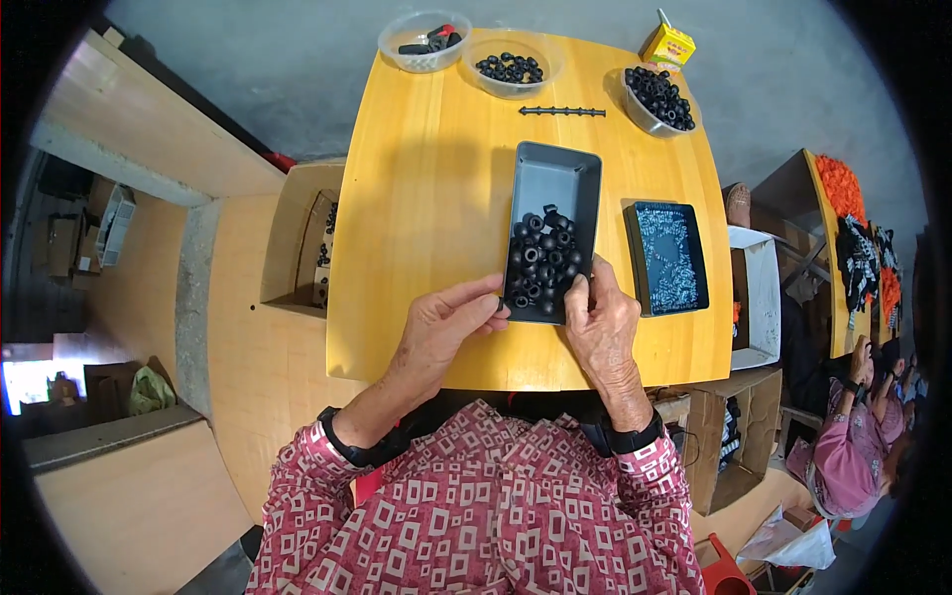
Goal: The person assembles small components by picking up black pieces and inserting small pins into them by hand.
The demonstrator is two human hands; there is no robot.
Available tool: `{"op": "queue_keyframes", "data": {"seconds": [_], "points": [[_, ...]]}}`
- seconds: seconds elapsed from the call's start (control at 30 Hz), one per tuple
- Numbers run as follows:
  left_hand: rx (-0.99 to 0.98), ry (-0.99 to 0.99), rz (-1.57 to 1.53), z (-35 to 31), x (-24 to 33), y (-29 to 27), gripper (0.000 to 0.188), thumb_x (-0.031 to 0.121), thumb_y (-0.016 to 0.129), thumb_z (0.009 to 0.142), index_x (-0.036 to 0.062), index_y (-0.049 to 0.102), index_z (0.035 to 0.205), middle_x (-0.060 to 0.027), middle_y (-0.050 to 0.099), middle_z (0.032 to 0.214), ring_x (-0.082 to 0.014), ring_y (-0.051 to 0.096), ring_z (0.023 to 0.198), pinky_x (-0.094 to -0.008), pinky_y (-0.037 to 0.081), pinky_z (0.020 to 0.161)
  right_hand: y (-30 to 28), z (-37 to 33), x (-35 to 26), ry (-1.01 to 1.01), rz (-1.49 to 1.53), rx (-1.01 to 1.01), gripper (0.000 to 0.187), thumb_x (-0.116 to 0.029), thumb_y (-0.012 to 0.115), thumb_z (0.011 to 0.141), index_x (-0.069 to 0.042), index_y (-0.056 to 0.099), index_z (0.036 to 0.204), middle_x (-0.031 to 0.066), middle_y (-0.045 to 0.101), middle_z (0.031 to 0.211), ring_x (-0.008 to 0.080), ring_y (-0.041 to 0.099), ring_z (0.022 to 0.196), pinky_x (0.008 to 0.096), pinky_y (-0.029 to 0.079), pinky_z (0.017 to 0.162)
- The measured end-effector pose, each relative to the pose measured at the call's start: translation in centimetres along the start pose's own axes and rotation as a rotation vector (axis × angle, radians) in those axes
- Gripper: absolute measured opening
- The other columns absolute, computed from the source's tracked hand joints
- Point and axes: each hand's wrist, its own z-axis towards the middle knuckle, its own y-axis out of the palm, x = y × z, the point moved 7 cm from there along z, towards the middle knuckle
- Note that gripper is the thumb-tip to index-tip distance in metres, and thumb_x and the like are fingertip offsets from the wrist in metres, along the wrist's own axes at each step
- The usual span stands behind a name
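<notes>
A dark grey rectangular tray (pixel 557 178) stands on the wooden table in front of me, its near half filled with small round black parts (pixel 540 260) that have holes. My right hand (pixel 605 315) grips the tray's near right edge, thumb over the rim and fingers along the outside. At the near left corner, my left hand (pixel 451 322) is closed in a pinch against the tray. A small dark bit shows at its fingertips, too little to tell what it is. To the right lies a black tray (pixel 643 288) of small clear bluish pieces.
Along the table's (pixel 426 208) far side are a clear tub (pixel 421 61) of black and red parts, two bowls (pixel 511 91) (pixel 645 121) of black parts, a ridged black rod (pixel 562 111) and a yellow carton (pixel 670 46). Cardboard boxes (pixel 288 238) flank it. Another person (pixel 848 456) sits far right.
</notes>
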Motion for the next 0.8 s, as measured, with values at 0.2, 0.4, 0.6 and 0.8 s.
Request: {"op": "queue_keyframes", "data": {"seconds": [0.2,0.4,0.6,0.8], "points": [[0.003,0.061,-0.009,0.1,0.6,0.3,0.034,0.016,0.062,0.097,-0.0003,0.062,0.126,-0.0099,0.071,0.098,-0.0139,0.066,0.087,-0.0275,0.053,0.085,-1.2,0.8,-0.9,0.018,-0.03,-0.006,0.027,-0.005,0.057,0.086,0.002,0.061,0.112,0.0195,0.059,0.06,0.0346,0.064,0.055,0.041,0.052,0.05],[-0.003,0.05,0.019,-0.2,0.0,0.3,0.034,0.018,0.061,0.097,0.0002,0.062,0.127,-0.0087,0.071,0.097,-0.0127,0.066,0.087,-0.0258,0.052,0.084,-0.7,0.3,-0.2,0.04,-0.026,-0.069,0.027,-0.005,0.057,0.086,0.002,0.061,0.112,0.0193,0.06,0.061,0.034,0.065,0.055,0.0396,0.052,0.051],[-0.04,-0.042,-0.067,0.4,-0.8,-0.3,0.037,0.021,0.061,0.098,-0.0014,0.061,0.128,-0.0062,0.07,0.094,-0.0111,0.065,0.087,-0.0245,0.051,0.084,-1.5,1.1,-0.8,0.033,-0.191,-0.222,0.021,-0.01,0.063,0.087,0.001,0.061,0.105,0.0174,0.061,0.064,0.0334,0.064,0.057,0.0412,0.052,0.052],[-0.086,-0.047,-0.092,0.5,-1.0,-0.5,0.029,0.02,0.059,0.099,0.0032,0.064,0.122,-0.0044,0.07,0.095,-0.0088,0.066,0.086,-0.0221,0.051,0.082,-2.1,6.9,-5.3,-0.478,-0.358,-0.275,0.02,-0.008,0.067,0.085,-0.005,0.065,0.105,0.0116,0.06,0.08,0.0289,0.063,0.073,0.0398,0.05,0.061]]}}
